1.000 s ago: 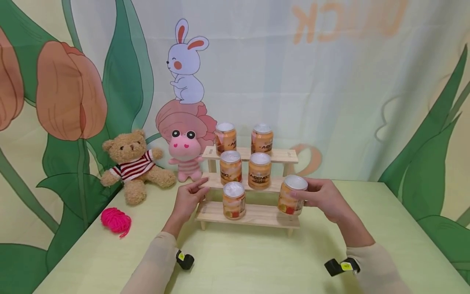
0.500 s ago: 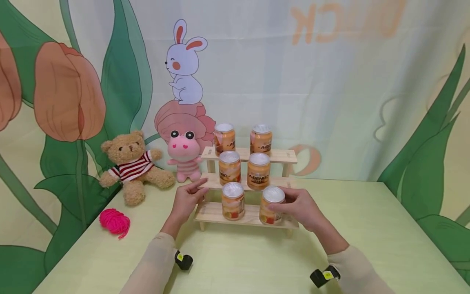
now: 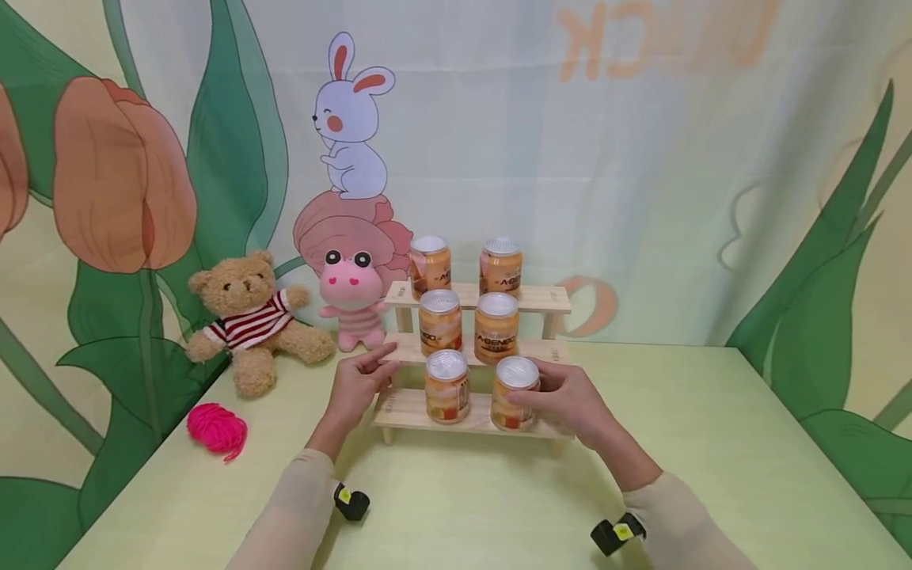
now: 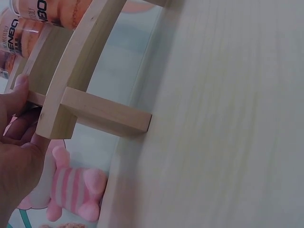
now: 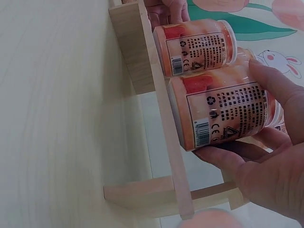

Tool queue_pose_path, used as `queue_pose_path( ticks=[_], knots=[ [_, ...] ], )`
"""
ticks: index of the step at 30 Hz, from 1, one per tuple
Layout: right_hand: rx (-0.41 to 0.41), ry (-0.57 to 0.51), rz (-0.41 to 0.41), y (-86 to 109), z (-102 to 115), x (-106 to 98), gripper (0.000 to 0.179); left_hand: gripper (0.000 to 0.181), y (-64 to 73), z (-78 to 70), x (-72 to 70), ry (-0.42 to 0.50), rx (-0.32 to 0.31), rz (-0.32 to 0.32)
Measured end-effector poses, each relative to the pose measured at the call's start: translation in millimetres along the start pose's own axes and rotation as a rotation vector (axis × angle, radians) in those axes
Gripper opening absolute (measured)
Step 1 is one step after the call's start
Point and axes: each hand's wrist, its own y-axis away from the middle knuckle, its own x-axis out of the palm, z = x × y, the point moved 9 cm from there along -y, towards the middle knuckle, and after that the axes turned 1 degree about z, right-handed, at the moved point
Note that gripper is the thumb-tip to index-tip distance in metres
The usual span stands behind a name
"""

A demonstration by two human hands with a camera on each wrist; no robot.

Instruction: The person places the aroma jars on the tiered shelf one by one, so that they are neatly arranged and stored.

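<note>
My right hand [image 3: 573,404] grips an orange can [image 3: 506,405] with a silvery lid, thumb and fingers on either side of it. In the right wrist view, this can [image 5: 218,111] stands with its base at the bottom step, beside another orange can [image 5: 194,47]. A three-step wooden display stand [image 3: 408,405] carries matching cans in pairs, two on each step. My left hand [image 3: 356,388] holds the stand's left end at the middle step. In the left wrist view, the thumb lies over the wooden board [image 4: 78,66] and the fingers curl beneath.
Left of the stand sit a pink plush toy [image 3: 351,301] and a brown teddy bear [image 3: 249,317] in a striped shirt. A bright pink yarn ball [image 3: 217,429] lies on the pale green table [image 3: 456,507]. A printed curtain [image 3: 606,158] hangs behind.
My right hand has brought the can leftward and down to the bottom step, closer to the other can there. My left hand keeps its hold on the stand.
</note>
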Motion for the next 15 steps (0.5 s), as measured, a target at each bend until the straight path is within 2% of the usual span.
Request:
queue_pose_path(
  ticks=[7, 14, 15],
  knots=[
    [-0.021, 0.012, 0.026, -3.2, -1.5, 6.7, 0.06, 0.035, 3.0, -0.5, -5.8, -0.008, -0.006, -0.004],
    [-0.036, 0.049, 0.027, -7.0, -1.1, 7.9, 0.062, 0.037, 12.8, -25.9, -0.4, -0.02, -0.029, 0.032],
    [-0.039, 0.051, 0.027, -7.0, -0.7, 8.0, 0.061, 0.036, 12.5, -25.8, -0.4, -0.021, -0.027, 0.031]
  ],
)
